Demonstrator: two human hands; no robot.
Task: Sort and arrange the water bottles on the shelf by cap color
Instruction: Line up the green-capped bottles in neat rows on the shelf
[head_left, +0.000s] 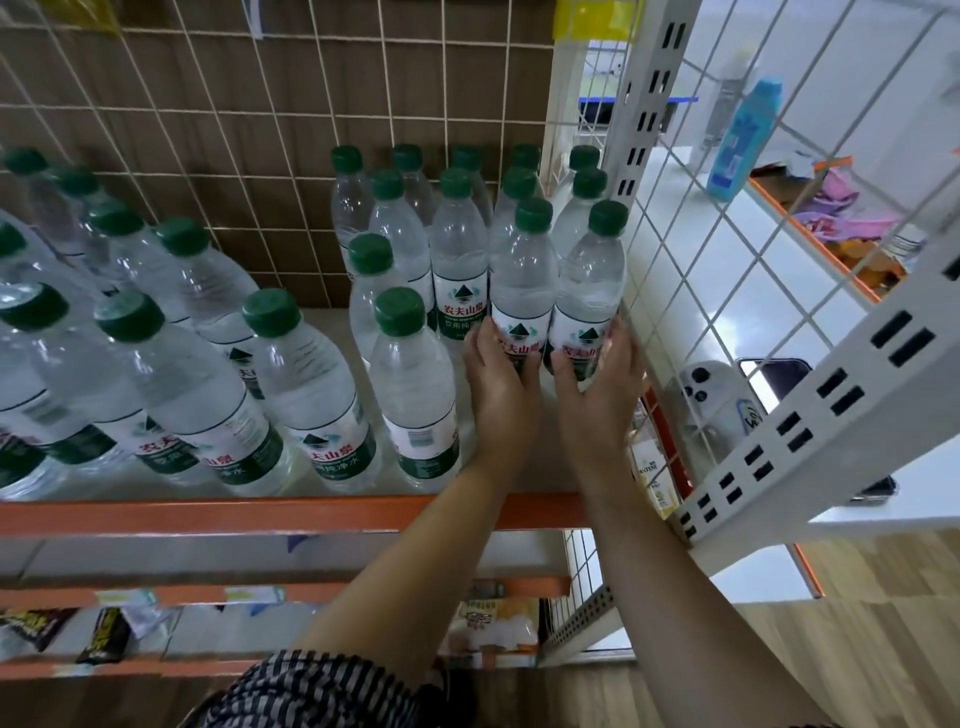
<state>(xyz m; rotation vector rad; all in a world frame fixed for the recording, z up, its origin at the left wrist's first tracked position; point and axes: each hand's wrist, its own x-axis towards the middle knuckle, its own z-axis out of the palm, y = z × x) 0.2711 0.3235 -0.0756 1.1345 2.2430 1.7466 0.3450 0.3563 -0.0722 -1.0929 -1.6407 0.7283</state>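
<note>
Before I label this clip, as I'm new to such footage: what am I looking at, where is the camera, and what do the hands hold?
There is no machine here: a person works with bare hands, and the one picture comes from a camera worn on their head, looking forward and down. The shelf, with an orange front edge, carries clear water bottles, every visible cap green: a loose group on the left and a tighter block on the right. The right hand grips the end bottle beside the wire side panel; the left hand grips the neighbour bottle.
</note>
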